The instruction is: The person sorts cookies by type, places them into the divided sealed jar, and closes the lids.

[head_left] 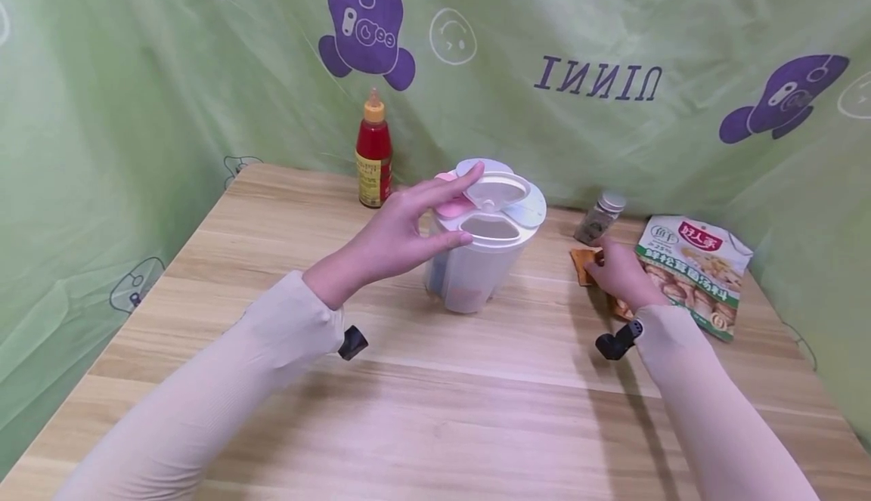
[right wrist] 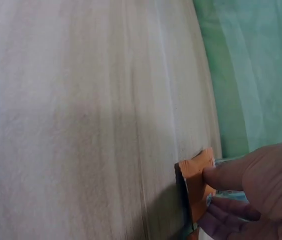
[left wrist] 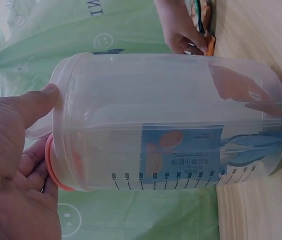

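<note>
A tall clear plastic storage container (head_left: 469, 278) with a several-part lid stands upright mid-table. My left hand (head_left: 391, 236) grips its top, thumb on the lid's rim and fingers beside a clear flap (head_left: 498, 191) that looks raised over an opening. Through the wall, the left wrist view shows a blue packet (left wrist: 181, 150) and an orange packet (left wrist: 241, 92) inside, in separate compartments. Off to the right, my right hand (head_left: 622, 274) pinches a small orange packet (right wrist: 197, 185) between thumb and fingers, low at the tabletop.
A red sauce bottle (head_left: 373, 157) stands behind at the left. Beyond my right hand is a small glass spice jar (head_left: 599, 220) with a grey cap. A green-and-white food pouch (head_left: 701, 267) lies right of that hand. Green printed cloth (head_left: 272, 93) hangs behind the table.
</note>
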`<state>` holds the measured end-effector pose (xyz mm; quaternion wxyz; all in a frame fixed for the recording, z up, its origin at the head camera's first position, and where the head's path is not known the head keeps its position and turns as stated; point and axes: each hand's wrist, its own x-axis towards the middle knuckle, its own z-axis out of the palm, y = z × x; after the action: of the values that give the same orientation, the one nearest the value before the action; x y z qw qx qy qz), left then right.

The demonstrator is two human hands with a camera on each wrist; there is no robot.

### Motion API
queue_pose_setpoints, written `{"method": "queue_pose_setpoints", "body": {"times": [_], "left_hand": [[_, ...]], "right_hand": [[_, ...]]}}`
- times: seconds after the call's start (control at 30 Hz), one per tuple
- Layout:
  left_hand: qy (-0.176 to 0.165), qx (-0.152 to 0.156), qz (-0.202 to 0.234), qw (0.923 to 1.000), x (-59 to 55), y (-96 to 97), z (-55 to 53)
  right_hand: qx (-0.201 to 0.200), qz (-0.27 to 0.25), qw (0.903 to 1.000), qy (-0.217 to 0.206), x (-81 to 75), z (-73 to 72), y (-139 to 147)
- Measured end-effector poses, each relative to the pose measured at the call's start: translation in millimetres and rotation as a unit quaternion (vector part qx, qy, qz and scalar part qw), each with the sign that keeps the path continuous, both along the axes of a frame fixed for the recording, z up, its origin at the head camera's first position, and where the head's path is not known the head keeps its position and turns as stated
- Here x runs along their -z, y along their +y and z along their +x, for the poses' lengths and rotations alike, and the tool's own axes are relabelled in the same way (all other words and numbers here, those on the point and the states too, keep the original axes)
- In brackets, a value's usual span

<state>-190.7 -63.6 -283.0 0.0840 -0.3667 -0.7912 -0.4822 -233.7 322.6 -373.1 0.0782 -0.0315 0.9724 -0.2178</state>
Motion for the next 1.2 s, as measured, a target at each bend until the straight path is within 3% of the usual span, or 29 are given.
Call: {"method": "queue_pose_setpoints", "body": {"times": [0.17,0.33,1.0,1.2], "left_hand": [[0.001,0.006,-0.001,1.0000,-0.5,-1.4,0.7],[0.000,0.007,-0.006,1.0000,-0.3,-1.1,-0.3],[0.006,0.008,-0.002,1.0000,-2.4,-1.5,-0.8],[-0.005,0.007,-0.003,1.0000,-0.8,-1.5,1.3]], "right_hand": [[0.028,-0.040,0.9975,-0.051,-1.5,-1.2,0],[0.043,-0.054,0.9953,-0.068,-3.8,-0.6,1],[0.004,-0.106,0.9937,-0.036,-2.9,6.9,-1],[-0.009,-0.152,0.9884,0.002,-11.8,14.0,-9]]}}
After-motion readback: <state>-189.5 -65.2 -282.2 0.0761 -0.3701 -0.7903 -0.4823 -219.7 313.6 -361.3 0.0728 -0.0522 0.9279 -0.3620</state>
